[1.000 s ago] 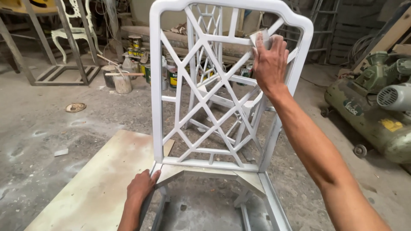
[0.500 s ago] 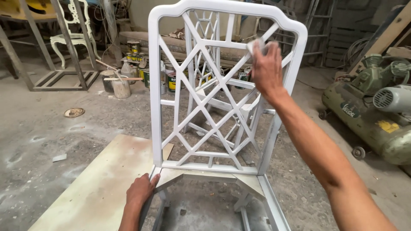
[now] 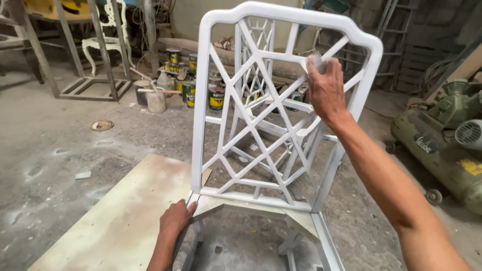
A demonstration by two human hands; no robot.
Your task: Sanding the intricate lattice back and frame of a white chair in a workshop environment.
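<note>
Up against the lattice back of a white chair frame [image 3: 281, 115], the right hand [image 3: 326, 90] presses a small pale pad of what looks like sandpaper [image 3: 316, 61] onto one of the diagonal bars near the top right of the backrest; its grip is narrow, fingers folded over the pad and thumb beneath, so the pad shows only as a sliver above the fingertips; the forearm runs down to the lower right corner of the view. Lower down, the left hand [image 3: 175, 218] is curled over the left front corner of the bare seat frame, its grip closed on the rail just where the backrest post meets the seat; the chair stands upright with no seat panel, the floor showing through the open frame. Just left of the chair, a pale, stained board [image 3: 115, 216] lies flat on the dusty concrete floor [image 3: 60, 150], its edge touching or nearly touching the seat corner, though I cannot tell which. Behind the backrest, near the far wall, a cluster of paint cans [image 3: 201, 90] stands on the floor, some seen through the lattice; further left an ornate white chair [image 3: 105, 40] stands among metal frames; well apart on the right sits a green air compressor [image 3: 447, 140] on small wheels.
</note>
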